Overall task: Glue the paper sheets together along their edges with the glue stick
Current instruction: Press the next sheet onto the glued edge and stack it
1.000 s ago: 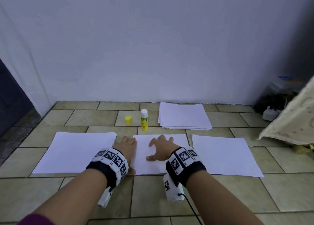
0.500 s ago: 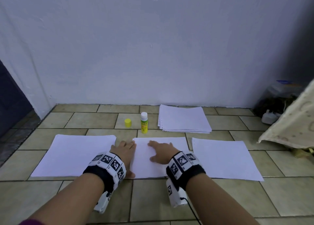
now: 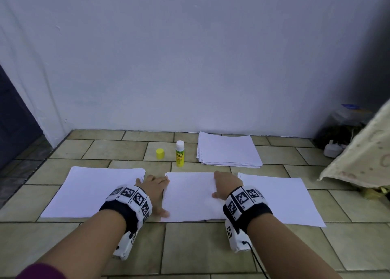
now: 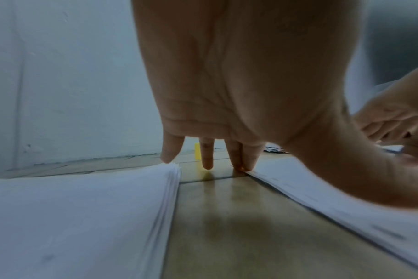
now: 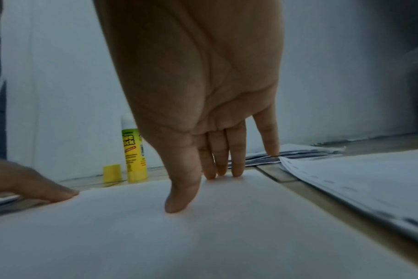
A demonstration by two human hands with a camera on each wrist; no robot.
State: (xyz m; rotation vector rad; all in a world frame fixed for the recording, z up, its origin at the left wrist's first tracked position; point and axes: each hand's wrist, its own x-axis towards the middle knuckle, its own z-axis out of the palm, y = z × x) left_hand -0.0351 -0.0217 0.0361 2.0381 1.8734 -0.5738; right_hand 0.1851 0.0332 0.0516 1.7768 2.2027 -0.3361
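Our left hand lies flat with fingers straight along the left edge of the middle sheet, thumb on its near corner, in the gap beside the left stack. Our right hand presses the same sheet near its right edge, fingers straight. We see the uncapped glue stick upright just beyond the sheet, between our hands, its cap beside it.

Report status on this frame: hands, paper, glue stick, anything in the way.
Left hand and right hand flat on the middle sheets. Glue stick upright, uncapped, untouched; yellow cap beside it. Nothing in the way.
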